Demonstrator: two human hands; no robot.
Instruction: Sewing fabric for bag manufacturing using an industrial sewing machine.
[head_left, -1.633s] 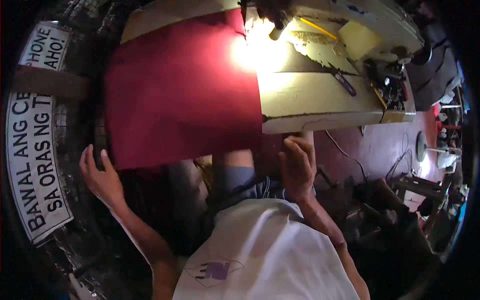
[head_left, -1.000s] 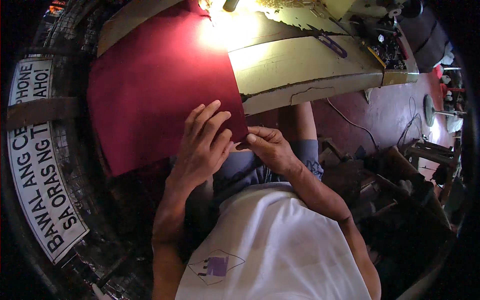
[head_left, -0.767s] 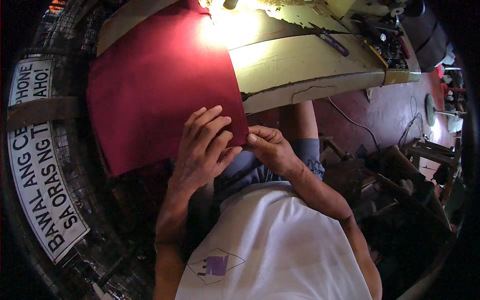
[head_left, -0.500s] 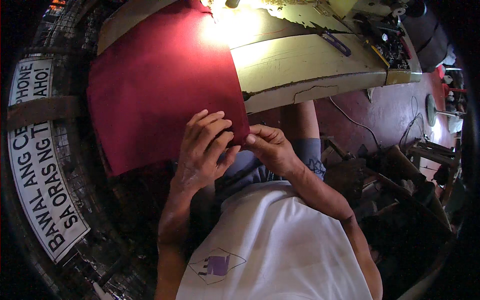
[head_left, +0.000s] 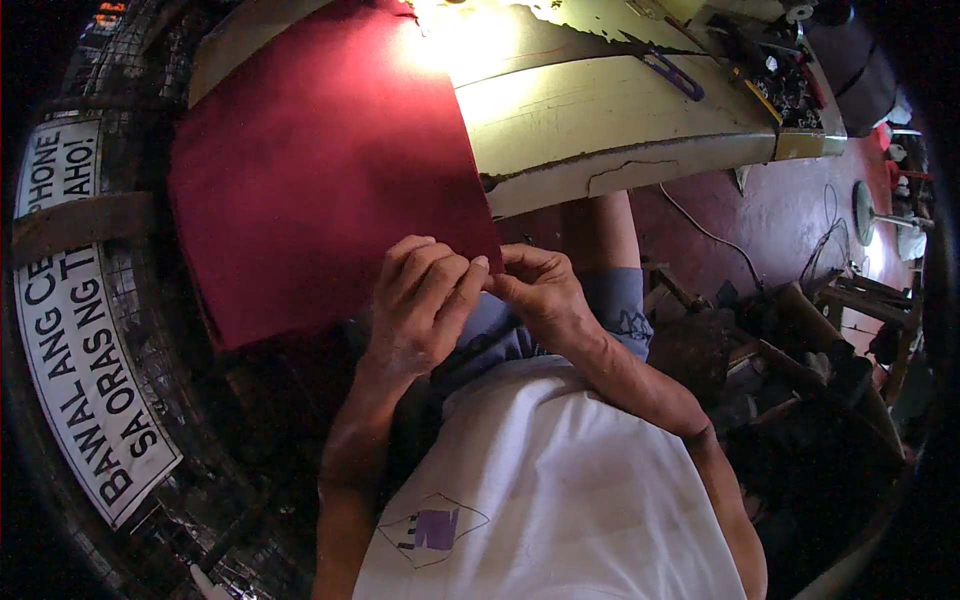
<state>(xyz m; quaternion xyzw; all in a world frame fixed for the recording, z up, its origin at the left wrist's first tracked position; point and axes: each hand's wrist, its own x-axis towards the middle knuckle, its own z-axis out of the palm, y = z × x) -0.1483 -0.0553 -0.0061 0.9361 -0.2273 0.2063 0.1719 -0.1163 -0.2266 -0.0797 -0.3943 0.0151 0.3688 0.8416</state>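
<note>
A dark red piece of cloth lies over the left of the worktable and hangs past its near edge. At its near right corner, my right hand pinches the cloth between thumb and fingers. My left hand is closed beside it, fingers curled and tips together on the cloth's lower edge, close to the right fingertips. The fingers hide the bit of edge between them.
Small purple-handled thread snips lie on the worn cream tabletop. Farther right is a tray of small dark parts. A white sign hangs at left by wire mesh. A cable runs on the red floor; wooden pieces stand at right.
My left hand's fingers have gone from spread over the cloth to curled in and drawn together at the corner, toward my right hand. My right hand keeps its pinch.
</note>
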